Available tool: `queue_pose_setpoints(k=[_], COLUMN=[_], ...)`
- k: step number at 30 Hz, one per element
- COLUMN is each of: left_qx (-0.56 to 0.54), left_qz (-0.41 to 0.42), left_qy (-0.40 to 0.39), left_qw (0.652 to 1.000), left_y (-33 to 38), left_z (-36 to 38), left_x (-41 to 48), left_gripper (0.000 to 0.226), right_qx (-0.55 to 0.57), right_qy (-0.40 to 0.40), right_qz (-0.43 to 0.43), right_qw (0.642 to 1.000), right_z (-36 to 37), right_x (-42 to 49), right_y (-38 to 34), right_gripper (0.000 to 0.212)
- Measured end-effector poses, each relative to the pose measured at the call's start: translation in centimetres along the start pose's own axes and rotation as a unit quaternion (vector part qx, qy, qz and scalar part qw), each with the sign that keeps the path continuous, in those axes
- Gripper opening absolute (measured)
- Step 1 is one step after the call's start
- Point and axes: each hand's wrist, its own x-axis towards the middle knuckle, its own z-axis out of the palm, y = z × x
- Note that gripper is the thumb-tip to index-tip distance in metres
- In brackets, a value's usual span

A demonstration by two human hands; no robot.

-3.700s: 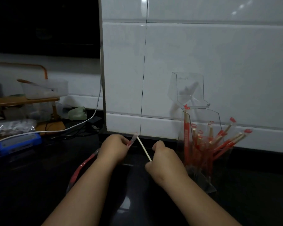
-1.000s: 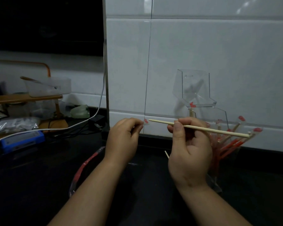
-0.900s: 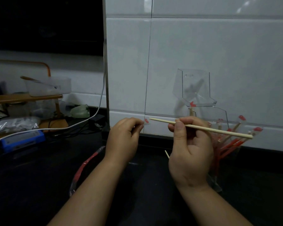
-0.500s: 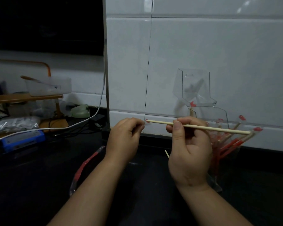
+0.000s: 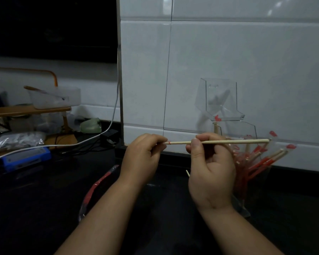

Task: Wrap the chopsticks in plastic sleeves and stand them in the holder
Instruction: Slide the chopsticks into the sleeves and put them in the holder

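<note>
Fingers (image 5: 197,146) of the right hand (image 5: 212,173) curl round and pinch a bare wooden chopstick (image 5: 232,142) toward its thin end, holding it level above the tabletop (image 5: 44,208). Its thick end reaches out to the right, over the holder (image 5: 249,128). The left hand (image 5: 142,159) has its fingers pressed together on a clear plastic sleeve (image 5: 168,143) with a red mark. The chopstick's thin tip sits right at the sleeve's mouth, and how far it is inside cannot be told.

The clear acrylic holder stands against the white tiled wall (image 5: 228,61), just right of the hands. Its lower compartment holds a bunch of wrapped chopsticks (image 5: 260,162) in red-printed sleeves, fanned out to the right. What lies in the upper compartment cannot be told.

Spare sleeves (image 5: 98,186) with red print lie on the dark tabletop beside the left forearm, and the tip of another bare stick (image 5: 187,173) shows between the wrists.

Far left, a clear plastic tub (image 5: 70,96) with a utensil in it sits on a wooden rack (image 5: 26,110). Below it are a crumpled plastic bag (image 5: 15,140), a blue device (image 5: 24,159) and a white cable (image 5: 107,129).
</note>
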Motion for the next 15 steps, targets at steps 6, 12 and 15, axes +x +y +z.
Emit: queue_pose_setpoints(k=[6, 12, 15], left_qx=[-0.006, 0.005, 0.014], left_qz=[0.007, 0.067, 0.057], left_qy=[0.0, 0.004, 0.012], left_qw=[1.0, 0.998, 0.998], left_y=[0.04, 0.12, -0.09], left_z=[0.0, 0.02, 0.04], left_x=[-0.03, -0.06, 0.04], left_gripper=[0.012, 0.013, 0.01], right_qx=[0.01, -0.031, -0.006], right_qy=[-0.008, -0.056, -0.035], right_qz=[0.008, 0.03, 0.05], right_qw=[1.0, 0.998, 0.998], right_z=[0.06, 0.16, 0.27], right_x=[-0.08, -0.05, -0.25], right_y=[-0.04, 0.37, 0.07], right_gripper=[0.006, 0.012, 0.012])
